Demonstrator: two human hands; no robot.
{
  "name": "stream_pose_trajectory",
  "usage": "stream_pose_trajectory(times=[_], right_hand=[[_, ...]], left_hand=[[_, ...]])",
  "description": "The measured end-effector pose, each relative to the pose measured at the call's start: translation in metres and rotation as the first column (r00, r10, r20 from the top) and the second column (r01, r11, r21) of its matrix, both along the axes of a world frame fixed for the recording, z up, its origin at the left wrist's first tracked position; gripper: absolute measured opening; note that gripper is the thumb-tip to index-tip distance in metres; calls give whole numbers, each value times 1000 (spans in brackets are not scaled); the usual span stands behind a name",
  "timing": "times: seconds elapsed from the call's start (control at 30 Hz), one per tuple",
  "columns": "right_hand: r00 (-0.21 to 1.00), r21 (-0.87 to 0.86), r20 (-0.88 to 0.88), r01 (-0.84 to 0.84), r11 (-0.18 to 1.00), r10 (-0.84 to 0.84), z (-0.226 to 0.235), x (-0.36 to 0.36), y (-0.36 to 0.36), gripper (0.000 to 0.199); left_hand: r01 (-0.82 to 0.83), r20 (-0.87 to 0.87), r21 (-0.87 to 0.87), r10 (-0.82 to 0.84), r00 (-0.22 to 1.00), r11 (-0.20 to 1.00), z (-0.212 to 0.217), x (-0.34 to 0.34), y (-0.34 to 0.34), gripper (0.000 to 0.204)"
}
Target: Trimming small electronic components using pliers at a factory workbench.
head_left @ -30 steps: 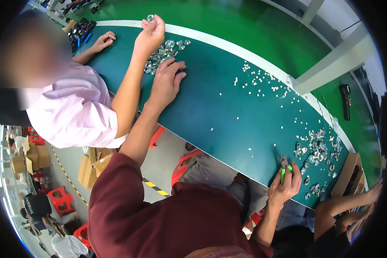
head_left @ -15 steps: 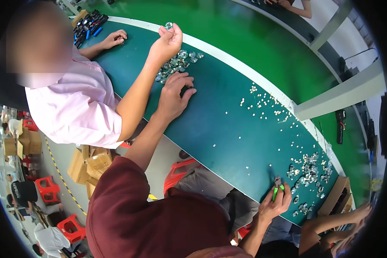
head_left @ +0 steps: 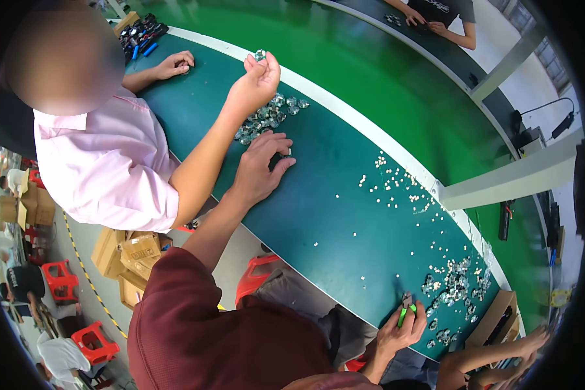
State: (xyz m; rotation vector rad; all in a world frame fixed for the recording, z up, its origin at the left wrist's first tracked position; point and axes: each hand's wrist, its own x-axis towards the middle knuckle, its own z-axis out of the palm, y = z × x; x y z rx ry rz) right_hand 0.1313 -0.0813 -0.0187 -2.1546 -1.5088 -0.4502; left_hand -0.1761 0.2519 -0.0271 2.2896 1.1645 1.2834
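Currently, the right hand (head_left: pixel 403 329) is wrapped around green-handled metal pliers (head_left: pixel 404 311); to its right lie clear, faceted, glass-like pieces (head_left: pixel 457 281). The left hand (head_left: pixel 261 170) curls half open on the dark-green surface (head_left: pixel 305 214), its grip unclear, just beside another clear faceted heap (head_left: pixel 264 119).
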Motion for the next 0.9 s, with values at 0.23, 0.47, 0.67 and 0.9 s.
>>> stream_pose_trajectory(times=[0.23, 0.47, 0.67, 0.9], right_hand=[[1000, -26, -4, -9, 1000, 9, -1, 1, 1, 14], [1000, -45, 13, 13, 999, -12, -1, 1, -1, 16], [999, -32, 35, 28, 999, -27, -4, 2, -1, 16], [999, -18, 35, -13, 1000, 14, -1, 2, 0, 15]], left_hand=[[-13, 13, -41, 14, 1000, 999, 3, -2, 0, 22], [0, 59, -70, 4, 998, 998, 2, 1, 1, 24], [-3, 73, -99, 10, 997, 995, 3, -2, 2, 24], [-1, 117, -52, 7, 993, 999, 2, -3, 0, 24]])
